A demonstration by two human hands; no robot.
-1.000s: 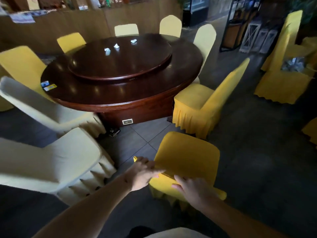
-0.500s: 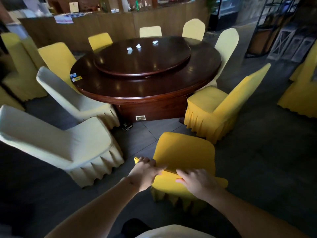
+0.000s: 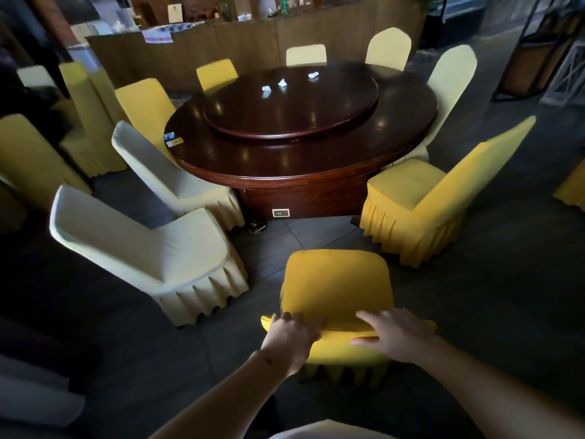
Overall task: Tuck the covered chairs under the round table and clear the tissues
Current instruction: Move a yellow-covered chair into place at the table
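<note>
A yellow covered chair [image 3: 335, 286] stands right in front of me, its back toward me, some way off the round dark wooden table [image 3: 304, 166]. My left hand [image 3: 292, 335] grips the top left of the chair's back. My right hand [image 3: 394, 332] lies on the top right of the back with fingers stretched out. Three crumpled white tissues [image 3: 282, 83] lie on the turntable [image 3: 291, 103] at the table's far side. Several more covered chairs ring the table, among them a cream chair [image 3: 152, 248] at my left and a yellow chair [image 3: 424, 198] at my right.
A second cream chair [image 3: 171, 179] sits close to the table's left edge. More yellow chairs [image 3: 85, 122] crowd the far left. A wooden counter [image 3: 253, 49] runs behind the table. A dark metal rack [image 3: 538, 49] stands at the back right. Dark tiled floor [image 3: 490, 296] spreads to my right.
My view has swung left and pulled back, so more chairs show on the left. My right hand's fingers have spread out along the chair back. The chair stays about where it was.
</note>
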